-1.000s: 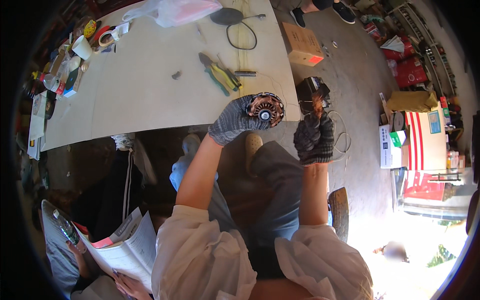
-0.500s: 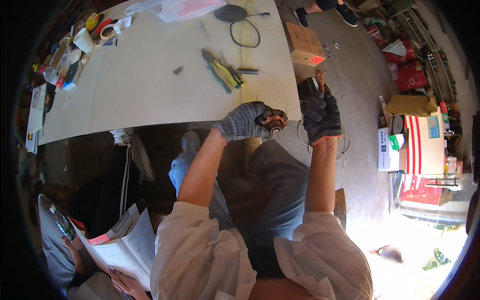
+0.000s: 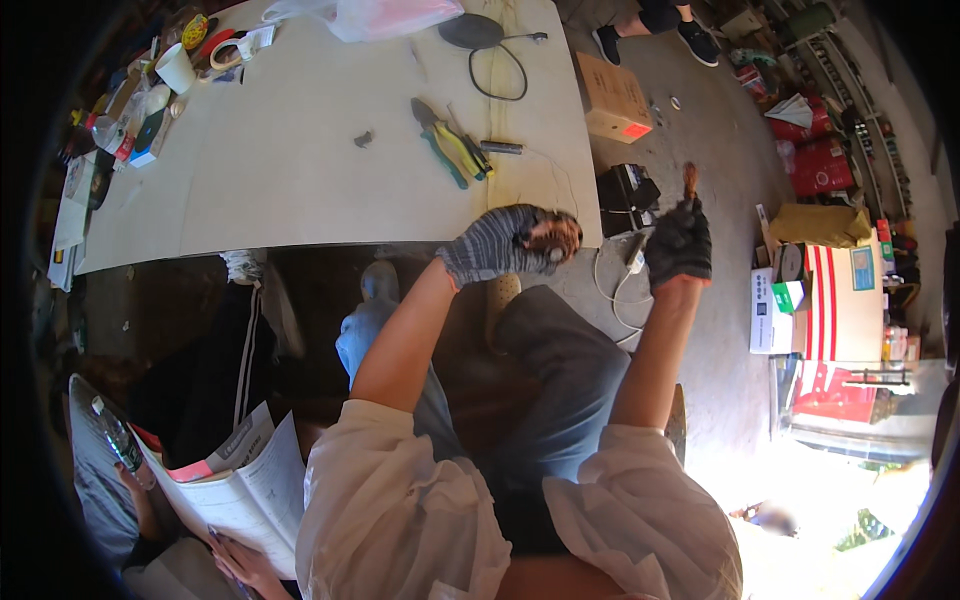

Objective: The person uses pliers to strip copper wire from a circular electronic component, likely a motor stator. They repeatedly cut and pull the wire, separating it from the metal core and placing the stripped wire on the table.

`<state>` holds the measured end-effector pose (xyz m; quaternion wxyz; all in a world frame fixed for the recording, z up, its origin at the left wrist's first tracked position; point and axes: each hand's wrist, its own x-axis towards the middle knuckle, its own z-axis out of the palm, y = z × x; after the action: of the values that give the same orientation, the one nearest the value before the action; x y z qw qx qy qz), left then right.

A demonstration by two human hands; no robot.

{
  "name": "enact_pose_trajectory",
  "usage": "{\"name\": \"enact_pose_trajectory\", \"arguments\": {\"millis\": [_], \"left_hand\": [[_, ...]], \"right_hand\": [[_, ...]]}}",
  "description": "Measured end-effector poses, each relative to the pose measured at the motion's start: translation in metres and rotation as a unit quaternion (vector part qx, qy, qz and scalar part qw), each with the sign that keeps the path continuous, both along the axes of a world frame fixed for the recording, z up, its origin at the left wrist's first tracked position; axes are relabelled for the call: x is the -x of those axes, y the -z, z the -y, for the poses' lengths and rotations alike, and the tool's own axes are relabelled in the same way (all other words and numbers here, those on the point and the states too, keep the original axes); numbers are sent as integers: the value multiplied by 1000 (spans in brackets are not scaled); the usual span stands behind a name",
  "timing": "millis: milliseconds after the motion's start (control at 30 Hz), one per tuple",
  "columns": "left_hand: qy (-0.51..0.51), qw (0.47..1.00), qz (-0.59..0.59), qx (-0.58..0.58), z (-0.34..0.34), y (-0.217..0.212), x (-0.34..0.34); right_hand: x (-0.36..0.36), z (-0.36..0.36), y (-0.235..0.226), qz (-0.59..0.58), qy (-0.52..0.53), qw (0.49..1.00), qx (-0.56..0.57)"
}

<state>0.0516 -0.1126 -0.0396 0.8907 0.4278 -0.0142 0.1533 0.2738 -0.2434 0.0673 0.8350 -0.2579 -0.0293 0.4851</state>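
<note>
My left hand (image 3: pixel 490 245), in a grey striped knit glove, is closed around a small round motor part with copper windings (image 3: pixel 556 238), just off the table's front edge. Out to the right, over the floor, my gloved right hand (image 3: pixel 680 245) is closed on a bundle of copper wire (image 3: pixel 690 180) that sticks up above the fingers. Pliers with green and yellow handles (image 3: pixel 447 150) lie on the table (image 3: pixel 290 170) beyond my left hand. Beside them is a short dark rod (image 3: pixel 502 147). A thin loose wire (image 3: pixel 560 172) curves near the table's right edge.
On the floor right of the table are a black box-shaped thing (image 3: pixel 625 190), a white cable (image 3: pixel 605 285) and a cardboard box (image 3: pixel 613 97). A dark disc with a cord (image 3: pixel 471 31) lies at the table's back. A person at lower left has papers (image 3: pixel 250 500).
My right hand has moved right, away from my left hand, with the copper wire bundle. The black box on the floor shows more fully. My left hand keeps its hold, almost in place.
</note>
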Motion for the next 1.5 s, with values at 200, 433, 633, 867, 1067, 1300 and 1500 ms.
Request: {"name": "enact_pose_trajectory", "arguments": {"millis": [200,433,633,867,1067,1300,1500], "left_hand": [[-115,993,-13,5,9,-31,18],[-71,996,10,48,13,-35,17],[-53,993,19,104,14,-32,25],[-54,997,17,-51,11,-29,26],[-54,993,61,-90,14,-41,28],[-125,990,56,39,25,-22,16],[-194,945,-37,260,17,-16,-1]], "right_hand": [[45,55,-17,100,-13,989,104],[67,65,-18,574,138,802,88],[94,57,-50,780,-149,602,79],[112,53,-43,445,-112,888,36],[69,31,-79,155,-164,951,-212],[101,25,-73,70,-189,957,-209],[110,29,-31,274,-66,956,-80]]}}
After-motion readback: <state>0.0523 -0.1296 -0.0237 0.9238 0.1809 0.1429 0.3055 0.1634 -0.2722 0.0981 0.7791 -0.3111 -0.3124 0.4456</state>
